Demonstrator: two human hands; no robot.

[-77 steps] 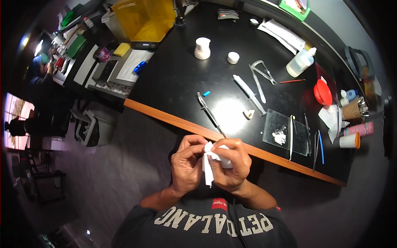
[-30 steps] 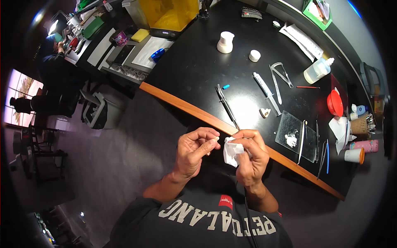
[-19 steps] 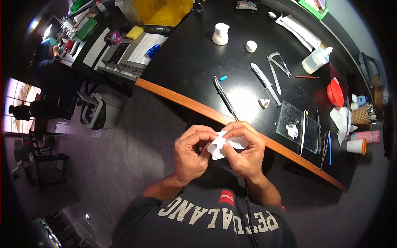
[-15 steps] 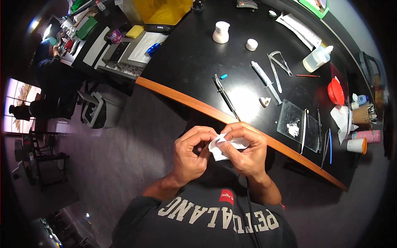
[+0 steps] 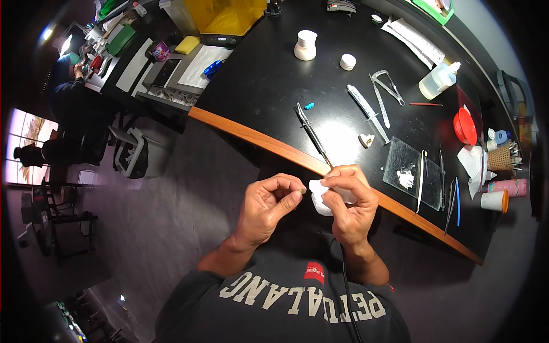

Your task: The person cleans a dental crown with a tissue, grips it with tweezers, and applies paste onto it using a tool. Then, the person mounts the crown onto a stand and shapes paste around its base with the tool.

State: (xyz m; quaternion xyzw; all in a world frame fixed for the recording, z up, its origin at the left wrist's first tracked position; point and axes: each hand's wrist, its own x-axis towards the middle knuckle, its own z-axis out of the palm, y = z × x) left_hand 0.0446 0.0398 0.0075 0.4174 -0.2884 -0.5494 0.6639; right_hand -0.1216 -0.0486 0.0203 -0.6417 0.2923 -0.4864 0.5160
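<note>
My left hand (image 5: 266,208) pinches a tiny brownish-grey piece (image 5: 302,191) between thumb and fingertips; most of it is covered, so I cannot make out its kind. Just to its right, my right hand (image 5: 353,207) is closed on a crumpled white tissue (image 5: 320,203). A small gap separates the two hands, and both are in front of the wooden table edge (image 5: 269,140). Beyond them lie locking tweezers (image 5: 311,134), a small blue piece (image 5: 309,106) and a cream dental model piece (image 5: 366,140).
On the black table are a syringe (image 5: 366,111), a metal caliper (image 5: 389,91), a glass slab (image 5: 409,166) with white material, a white bottle (image 5: 306,46), a clear bottle (image 5: 439,81) and a red bowl (image 5: 465,127). A bin (image 5: 140,151) stands left. Another person (image 5: 71,91) sits far left.
My hands have parted: the left has come away from the tissue with a small piece in its fingertips. The tissue stays in my right hand, shifted slightly right.
</note>
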